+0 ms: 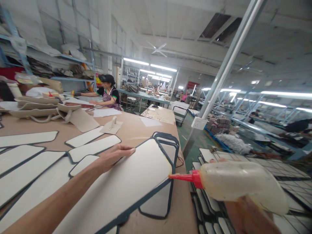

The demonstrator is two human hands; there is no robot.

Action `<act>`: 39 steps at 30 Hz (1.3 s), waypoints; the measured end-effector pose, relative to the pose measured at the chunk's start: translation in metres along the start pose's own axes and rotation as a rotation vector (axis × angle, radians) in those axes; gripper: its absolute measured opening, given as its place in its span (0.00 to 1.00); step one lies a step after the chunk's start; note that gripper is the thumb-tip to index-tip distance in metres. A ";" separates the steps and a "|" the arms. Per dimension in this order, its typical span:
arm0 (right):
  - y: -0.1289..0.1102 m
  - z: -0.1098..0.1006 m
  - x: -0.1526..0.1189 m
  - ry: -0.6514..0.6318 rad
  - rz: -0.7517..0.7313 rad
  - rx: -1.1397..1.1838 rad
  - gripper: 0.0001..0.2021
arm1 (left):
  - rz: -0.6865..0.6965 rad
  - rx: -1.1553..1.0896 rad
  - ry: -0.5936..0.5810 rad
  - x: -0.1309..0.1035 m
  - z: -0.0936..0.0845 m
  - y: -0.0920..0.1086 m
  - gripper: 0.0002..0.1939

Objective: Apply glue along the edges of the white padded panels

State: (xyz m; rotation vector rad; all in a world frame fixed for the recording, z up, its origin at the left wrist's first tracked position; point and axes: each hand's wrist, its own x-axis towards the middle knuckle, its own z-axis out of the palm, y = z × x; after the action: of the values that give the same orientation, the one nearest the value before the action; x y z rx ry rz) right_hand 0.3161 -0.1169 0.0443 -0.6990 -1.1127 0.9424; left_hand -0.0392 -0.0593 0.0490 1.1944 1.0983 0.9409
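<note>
A large white panel with a dark blue edge (131,172) lies across the near part of the table. My left hand (113,157) holds its far left edge, fingers pressed together on it. At the right, my right hand (246,211) is wrapped round a cloudy squeeze bottle (239,182) from below. The bottle's red nozzle (185,176) points left, its tip at the panel's right corner, where a thin yellowish line runs along the edge. Under that corner is a stack of similar panels (158,201), partly hidden by the large one.
More edged panels (95,148) cover the table's left side. Beige bag parts (36,110) and a small tabbed piece (112,126) lie farther back. Another person (109,94) works at the far left. A metal post (204,110) and racks of panels (209,208) stand right of the table (181,208).
</note>
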 end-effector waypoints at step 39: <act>0.023 0.015 0.014 -0.162 0.018 0.176 0.20 | -0.070 -0.309 0.054 0.010 0.020 -0.040 0.09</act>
State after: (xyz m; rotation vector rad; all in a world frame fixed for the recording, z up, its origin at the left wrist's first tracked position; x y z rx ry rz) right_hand 0.2977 -0.0933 0.0352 -0.4969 -1.1501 1.1133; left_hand -0.0174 -0.0596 0.0087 0.8779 0.9887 1.0504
